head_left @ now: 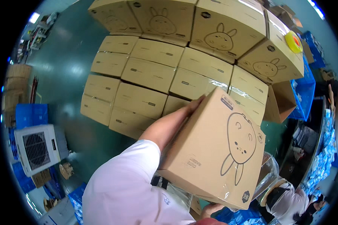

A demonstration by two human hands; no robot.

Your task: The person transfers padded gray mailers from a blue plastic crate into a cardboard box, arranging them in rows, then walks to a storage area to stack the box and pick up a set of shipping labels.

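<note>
A large brown cardboard box (pixel 214 153) with a printed rabbit drawing is held tilted in front of my body. The drawing looks upside down from here. My left hand (pixel 194 105) grips the far left edge of this box, its fingers partly hidden behind the cardboard. At the near lower edge, my right hand (pixel 212 209) supports the box from below, and only part of it shows. Just beyond the held box stands a stack of similar cartons (pixel 146 75) in rows, the upper ones bearing the same rabbit drawing.
A yellow tape roll (pixel 293 42) rests on the right top carton. An open cardboard box (pixel 278 101) and a blue crate (pixel 305 92) stand right of the stack. Another person (pixel 287 202) is at the lower right, near blue packages (pixel 321 150). A white fan unit (pixel 36 149) stands left.
</note>
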